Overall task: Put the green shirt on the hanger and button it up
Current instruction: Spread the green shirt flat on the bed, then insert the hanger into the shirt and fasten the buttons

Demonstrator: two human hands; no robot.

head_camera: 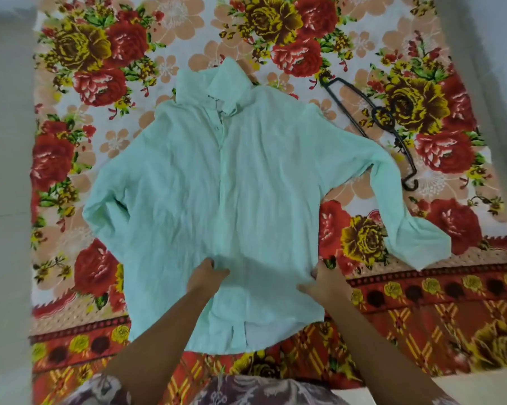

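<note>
The pale green shirt lies flat, front up, on a flowered sheet, collar at the far end and both sleeves spread out. A black hanger lies on the sheet to the right of the shirt's shoulder, apart from it. My left hand pinches the fabric near the placket low on the shirt front. My right hand grips the shirt's right side edge at about the same height. The placket appears closed along its length; the buttons are too small to tell.
The flowered sheet covers the floor, with pale bare floor along the left and right. A patterned garment on my lap fills the bottom edge.
</note>
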